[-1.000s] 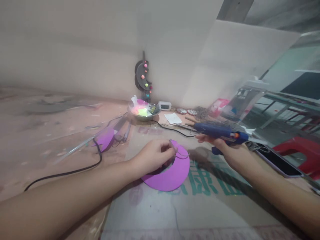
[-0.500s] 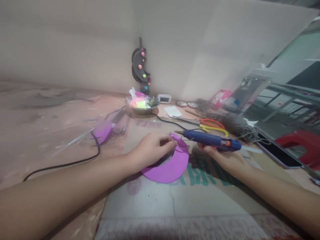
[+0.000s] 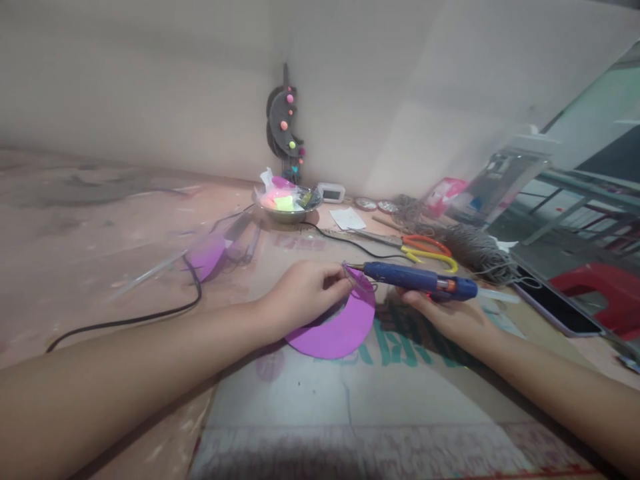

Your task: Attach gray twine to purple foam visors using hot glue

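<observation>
A purple foam crescent (image 3: 336,328) lies on a cardboard sheet (image 3: 320,393) in front of me. My left hand (image 3: 305,293) is closed in a pinch on a short thin string at the crescent's upper tip. My right hand (image 3: 443,313) is wrapped around a blue glue gun (image 3: 417,280), held level. Its nozzle points left and meets the crescent's tip right beside my left fingers.
A second purple foam piece (image 3: 207,255) and a black cable (image 3: 150,317) lie to the left. A metal bowl (image 3: 287,203) of bright bits, orange and yellow scissors (image 3: 425,248), a grey cord bundle (image 3: 475,250) and a phone (image 3: 555,303) sit behind and right.
My right hand has lowered the glue gun and moved it left, from above the table down to the crescent's tip. My left hand has kept its pinch there.
</observation>
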Action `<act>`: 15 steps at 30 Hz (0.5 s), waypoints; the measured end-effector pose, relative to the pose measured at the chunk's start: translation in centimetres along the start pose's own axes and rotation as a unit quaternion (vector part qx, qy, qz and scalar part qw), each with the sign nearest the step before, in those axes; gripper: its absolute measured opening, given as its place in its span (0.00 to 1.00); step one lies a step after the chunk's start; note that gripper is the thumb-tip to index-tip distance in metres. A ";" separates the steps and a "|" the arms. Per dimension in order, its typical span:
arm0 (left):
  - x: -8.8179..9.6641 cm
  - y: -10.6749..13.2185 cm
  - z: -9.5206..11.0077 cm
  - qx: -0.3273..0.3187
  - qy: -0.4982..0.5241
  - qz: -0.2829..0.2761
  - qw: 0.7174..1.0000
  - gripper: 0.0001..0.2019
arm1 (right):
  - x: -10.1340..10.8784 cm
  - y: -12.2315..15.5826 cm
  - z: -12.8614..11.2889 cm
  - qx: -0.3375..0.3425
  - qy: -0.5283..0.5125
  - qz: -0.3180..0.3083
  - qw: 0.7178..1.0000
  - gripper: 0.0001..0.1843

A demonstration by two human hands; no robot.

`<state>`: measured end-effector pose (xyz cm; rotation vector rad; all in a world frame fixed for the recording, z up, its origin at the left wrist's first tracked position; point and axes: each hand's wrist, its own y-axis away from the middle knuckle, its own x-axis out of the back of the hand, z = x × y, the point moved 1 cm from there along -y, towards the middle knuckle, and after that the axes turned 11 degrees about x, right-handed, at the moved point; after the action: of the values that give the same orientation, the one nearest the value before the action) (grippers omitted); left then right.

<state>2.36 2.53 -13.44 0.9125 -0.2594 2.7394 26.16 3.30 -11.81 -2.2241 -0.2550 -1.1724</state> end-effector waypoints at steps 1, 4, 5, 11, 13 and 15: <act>0.0 0.0 0.0 -0.003 -0.003 -0.001 1.000 0.14 | 0.0 0.0 0.0 0.007 -0.007 0.003 1.000 0.14; 0.0 -0.1 0.1 -0.007 -0.019 0.002 1.000 0.14 | -0.1 -0.1 0.2 0.029 -0.029 -0.003 0.999 0.14; 0.0 0.0 0.1 -0.007 -0.024 0.003 1.000 0.14 | -0.2 -0.1 0.4 0.034 -0.034 -0.010 0.999 0.15; 0.0 0.1 0.0 -0.004 -0.025 0.000 1.000 0.15 | -0.5 -0.1 0.8 0.039 -0.037 -0.031 0.998 0.15; 0.0 0.1 0.0 -0.008 -0.024 0.000 1.000 0.15 | -0.5 -0.1 0.6 0.035 -0.034 -0.031 0.998 0.15; 0.0 0.1 0.0 -0.010 -0.026 0.001 1.000 0.15 | -0.3 -0.2 0.3 0.032 -0.030 -0.032 0.999 0.15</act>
<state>2.33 2.49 -13.45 0.9811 -0.2962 2.7127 26.09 3.65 -12.13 -2.2122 -0.3852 -1.1155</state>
